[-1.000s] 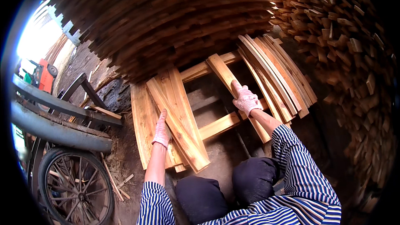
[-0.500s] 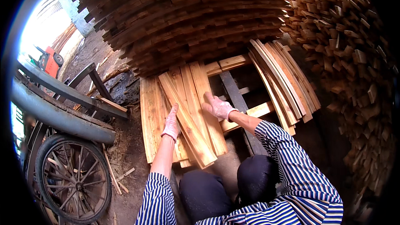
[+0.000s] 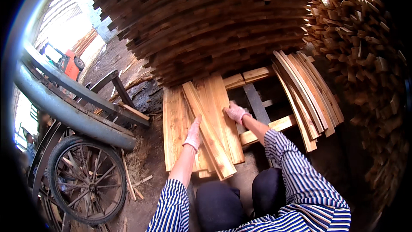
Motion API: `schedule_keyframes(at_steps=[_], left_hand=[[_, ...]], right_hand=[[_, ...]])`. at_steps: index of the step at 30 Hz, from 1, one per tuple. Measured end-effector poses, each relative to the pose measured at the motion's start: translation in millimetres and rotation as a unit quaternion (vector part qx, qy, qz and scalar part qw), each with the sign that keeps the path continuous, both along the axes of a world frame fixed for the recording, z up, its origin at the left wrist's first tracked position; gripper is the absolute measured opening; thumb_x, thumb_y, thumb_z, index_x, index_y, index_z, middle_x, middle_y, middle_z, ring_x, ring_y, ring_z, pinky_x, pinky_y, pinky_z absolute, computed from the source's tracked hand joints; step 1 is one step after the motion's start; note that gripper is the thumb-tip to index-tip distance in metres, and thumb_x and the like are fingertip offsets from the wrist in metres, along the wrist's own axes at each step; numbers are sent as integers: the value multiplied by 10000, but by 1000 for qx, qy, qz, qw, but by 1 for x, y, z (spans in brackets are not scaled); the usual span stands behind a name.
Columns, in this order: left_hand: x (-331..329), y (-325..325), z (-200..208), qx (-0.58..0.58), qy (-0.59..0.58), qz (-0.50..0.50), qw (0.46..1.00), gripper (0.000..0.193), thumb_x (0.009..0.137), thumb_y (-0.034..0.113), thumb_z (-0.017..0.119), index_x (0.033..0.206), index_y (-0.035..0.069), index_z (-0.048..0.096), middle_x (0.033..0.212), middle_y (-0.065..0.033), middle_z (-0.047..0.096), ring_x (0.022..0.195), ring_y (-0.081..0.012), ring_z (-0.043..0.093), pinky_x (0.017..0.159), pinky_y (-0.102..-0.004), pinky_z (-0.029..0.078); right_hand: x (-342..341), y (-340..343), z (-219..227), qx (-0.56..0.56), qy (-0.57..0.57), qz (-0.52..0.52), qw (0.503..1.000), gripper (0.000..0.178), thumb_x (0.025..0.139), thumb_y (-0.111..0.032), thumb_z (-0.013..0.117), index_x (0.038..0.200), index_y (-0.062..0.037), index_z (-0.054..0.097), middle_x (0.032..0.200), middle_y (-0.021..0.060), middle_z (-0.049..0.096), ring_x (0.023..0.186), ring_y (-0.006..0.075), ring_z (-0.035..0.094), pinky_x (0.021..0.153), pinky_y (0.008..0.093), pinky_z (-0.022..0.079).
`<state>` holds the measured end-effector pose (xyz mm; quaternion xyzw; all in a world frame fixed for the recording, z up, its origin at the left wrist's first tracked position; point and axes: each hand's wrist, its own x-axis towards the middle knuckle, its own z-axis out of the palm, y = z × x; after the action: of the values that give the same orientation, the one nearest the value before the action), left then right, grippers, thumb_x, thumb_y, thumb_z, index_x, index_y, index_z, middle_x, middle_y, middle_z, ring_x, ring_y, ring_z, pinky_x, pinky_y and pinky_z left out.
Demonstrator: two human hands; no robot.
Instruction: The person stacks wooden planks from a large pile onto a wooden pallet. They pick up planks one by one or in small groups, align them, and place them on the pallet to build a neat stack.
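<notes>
Both my hands wear light pinkish work gloves. My left hand [image 3: 194,134] lies along the left edge of a loose wooden board [image 3: 209,131] that rests aslant on a row of flat boards [image 3: 177,124]. Its fingers are stretched out and hold nothing. My right hand [image 3: 236,112] presses against the right edge of the row, with the fingers apart from the thumb and not wrapped round anything. The row's boards lie side by side, their far ends close to the tall lumber stack.
A tall lumber stack [image 3: 214,25] rises ahead, and piled wood [image 3: 358,56] fills the right. Several boards [image 3: 307,96] lie on the frame's right side, across a dark metal bar [image 3: 256,103]. At left stand a spoked wheel [image 3: 88,179] and a blue-grey pipe [image 3: 73,107]. Farther off is an orange vehicle [image 3: 71,64].
My right hand has come in against the right-hand board, and the boards under the slanted one sit closer together. The view has shifted slightly, so everything appears farther right.
</notes>
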<state>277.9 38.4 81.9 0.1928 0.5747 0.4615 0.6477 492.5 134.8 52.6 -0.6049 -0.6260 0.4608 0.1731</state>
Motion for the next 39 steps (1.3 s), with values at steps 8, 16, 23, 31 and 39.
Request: schedule_keyframes(at_steps=[8, 16, 23, 31, 39], left_hand=[[39, -9, 0, -7, -21, 38, 999, 1015, 873, 709, 675, 1578, 53, 356, 1632, -227, 327, 1400, -438, 448, 1156, -605, 380], [47, 9, -17, 90, 701, -349, 615, 1008, 959, 691, 455, 1634, 5, 156, 1720, -203, 125, 1596, -363, 90, 1278, -509, 108], [30, 4, -46, 67, 737, -369, 562, 1035, 956, 701, 411, 1645, 3, 80, 1722, -223, 77, 1593, -408, 44, 1267, -560, 30], [49, 16, -50, 92, 721, -383, 570, 1027, 960, 696, 437, 1639, -2, 110, 1713, -236, 102, 1589, -418, 37, 1265, -570, 35], [55, 19, -53, 102, 711, -389, 577, 1018, 962, 661, 477, 1636, -7, 110, 1712, -240, 100, 1588, -420, 43, 1267, -563, 35]], right_hand=[[-16, -84, 34, 110, 78, 185, 973, 1162, 857, -654, 703, 1656, -55, 109, 1637, 279, 310, 1467, 353, 419, 1212, 420, 366], [88, -60, 17, 138, -83, -40, 986, 821, 901, -384, 610, 1628, -196, 277, 1356, 320, 567, 1172, 441, 645, 1010, 522, 508], [18, -61, 20, 92, -70, 20, 993, 663, 1010, -498, 498, 1549, -148, 338, 1393, 367, 501, 1204, 510, 595, 1008, 555, 480], [216, 13, 13, 336, -489, -237, 770, 823, 840, -455, 757, 1498, -118, 397, 1377, 207, 531, 1287, 366, 512, 1035, 595, 396], [362, 31, 47, 115, -288, -204, 929, 453, 866, -337, 710, 1228, -107, 567, 1168, 178, 683, 1140, 357, 651, 934, 464, 502]])
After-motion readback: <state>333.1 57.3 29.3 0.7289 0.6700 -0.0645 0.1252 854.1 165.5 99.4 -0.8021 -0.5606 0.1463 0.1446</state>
